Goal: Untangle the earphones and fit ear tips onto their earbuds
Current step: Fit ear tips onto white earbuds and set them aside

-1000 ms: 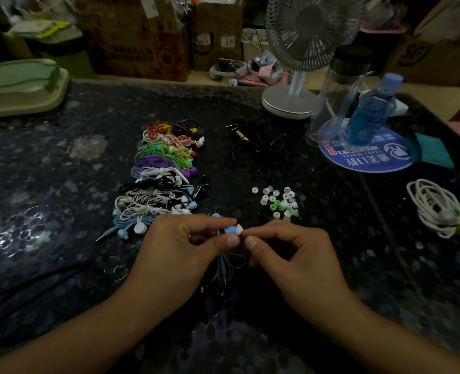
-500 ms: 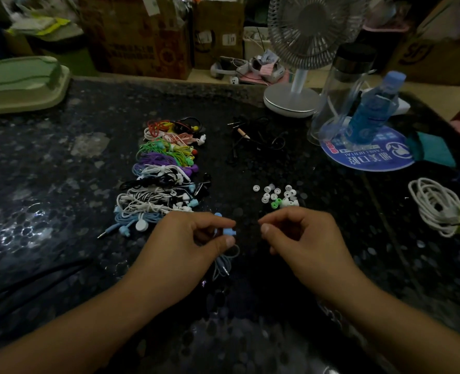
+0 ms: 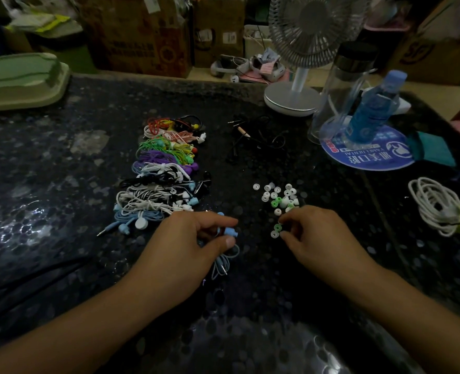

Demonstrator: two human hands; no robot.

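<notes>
My left hand (image 3: 185,247) pinches a light blue earbud (image 3: 231,232) between thumb and forefinger. Its blue cable (image 3: 223,263) hangs in a loop under the hand onto the dark table (image 3: 61,211). My right hand (image 3: 320,238) is at the near edge of a pile of white and green ear tips (image 3: 280,197). Its thumb and forefinger pinch a green ear tip (image 3: 278,227), with a white tip (image 3: 274,234) just below it. The two hands are about a hand's width apart.
A row of bundled coloured earphones (image 3: 164,174) lies left of the tips, and loose black earphones (image 3: 253,139) lie behind them. A desk fan (image 3: 293,98), a clear jar (image 3: 342,85) and a blue bottle (image 3: 371,112) stand at the back right. A white cable coil (image 3: 436,203) lies far right.
My hands have come apart. The right hand left the earbud and moved right and forward to the ear tips, while the left hand kept hold of the blue earbud.
</notes>
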